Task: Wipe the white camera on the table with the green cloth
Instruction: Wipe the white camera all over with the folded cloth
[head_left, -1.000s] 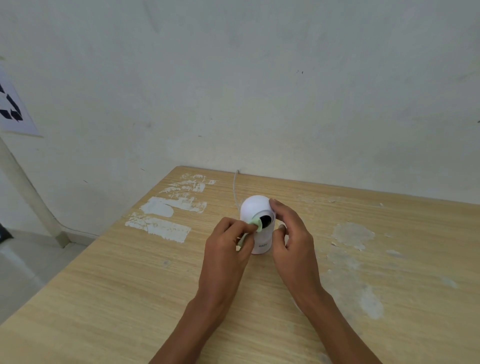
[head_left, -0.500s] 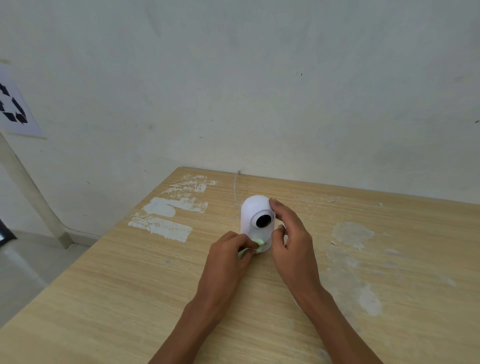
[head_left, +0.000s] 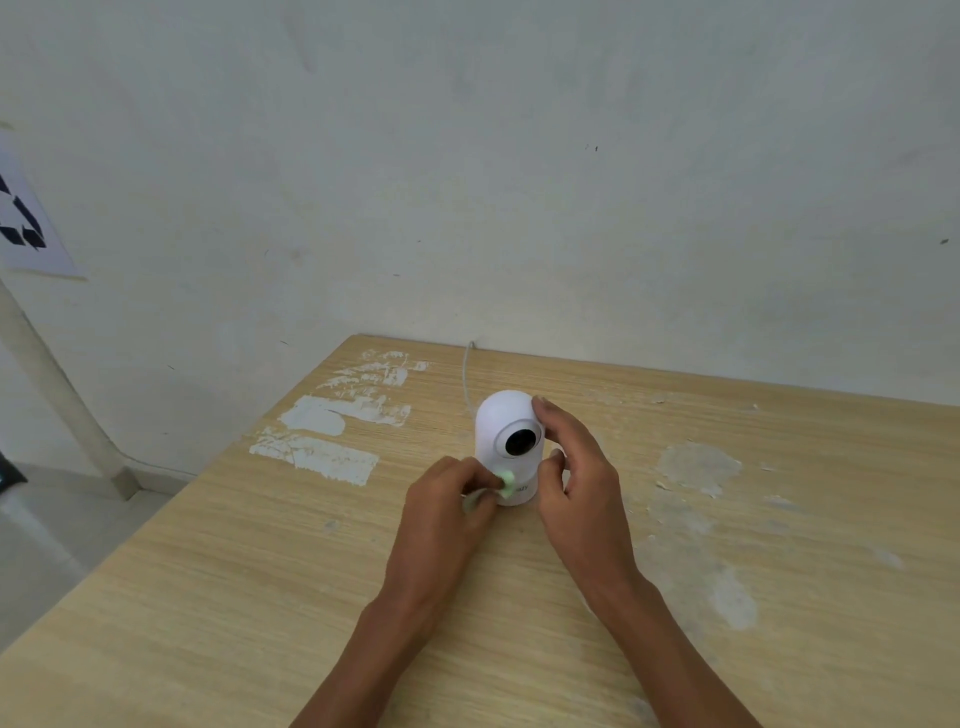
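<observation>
The white camera (head_left: 501, 421), domed with a round black lens facing me, stands upright near the back of the wooden table (head_left: 218, 587). My left hand (head_left: 441, 519) pinches a small folded green cloth (head_left: 506, 484) and presses it against the camera's lower front, by its base. My right hand (head_left: 582, 483) holds the camera from its right side, index finger on the dome and thumb at the lower body. Most of the cloth is hidden inside my left fingers.
A thin white cable (head_left: 467, 374) runs from behind the camera to the table's back edge by the wall. White paint patches (head_left: 322, 441) mark the table to the left, worn blotches (head_left: 698, 467) to the right. The table's left edge drops to the floor.
My left hand has carried the green cloth down from the lens ring to the camera's base. My right hand has kept its hold on the camera's side.
</observation>
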